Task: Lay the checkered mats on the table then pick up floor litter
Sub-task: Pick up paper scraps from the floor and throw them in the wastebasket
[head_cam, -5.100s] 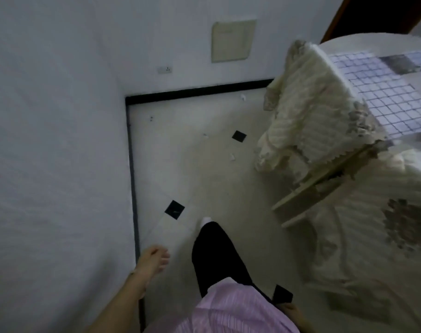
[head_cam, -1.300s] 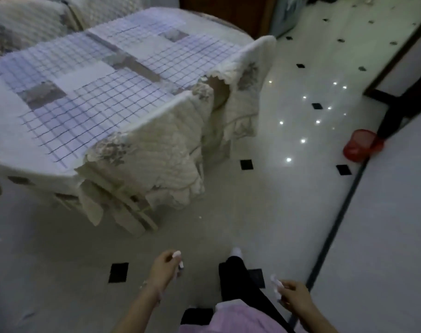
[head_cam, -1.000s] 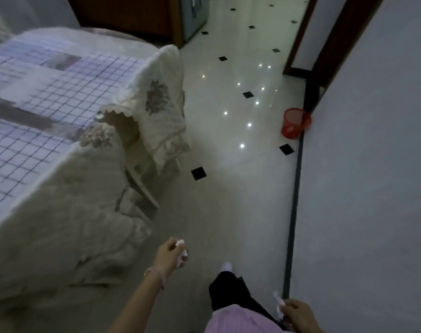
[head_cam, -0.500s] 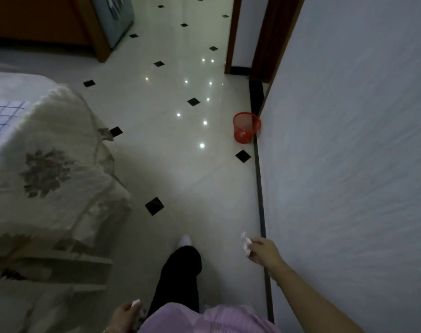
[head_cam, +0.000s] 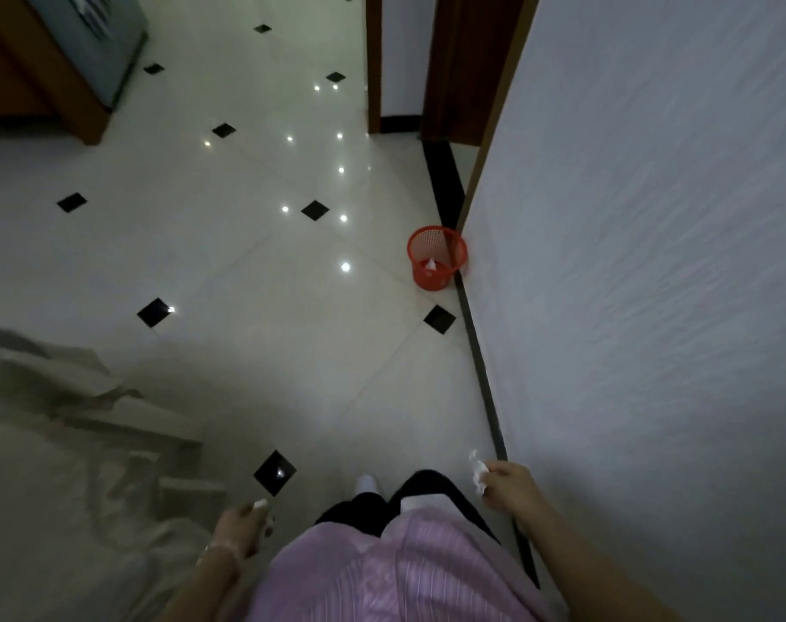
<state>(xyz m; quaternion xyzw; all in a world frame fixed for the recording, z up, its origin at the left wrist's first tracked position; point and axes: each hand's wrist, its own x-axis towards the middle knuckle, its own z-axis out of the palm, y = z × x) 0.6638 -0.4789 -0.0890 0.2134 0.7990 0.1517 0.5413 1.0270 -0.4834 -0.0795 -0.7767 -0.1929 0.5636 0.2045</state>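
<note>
Both arms down, each hand pinching litter.
Left hand (head_cam: 241,529) low beside the hip, arm bare, thin band at the wrist, fingers curled round a small white scrap (head_cam: 260,504) showing at the fingertips. Right hand (head_cam: 508,484) further forward on a bare forearm, fingers pinching a crumpled white scrap (head_cam: 477,475).

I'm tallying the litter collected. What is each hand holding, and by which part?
The right hand pinches a white paper scrap by its lower end. The left hand holds a smaller white scrap at its fingertips; where exactly is blurred.
</note>
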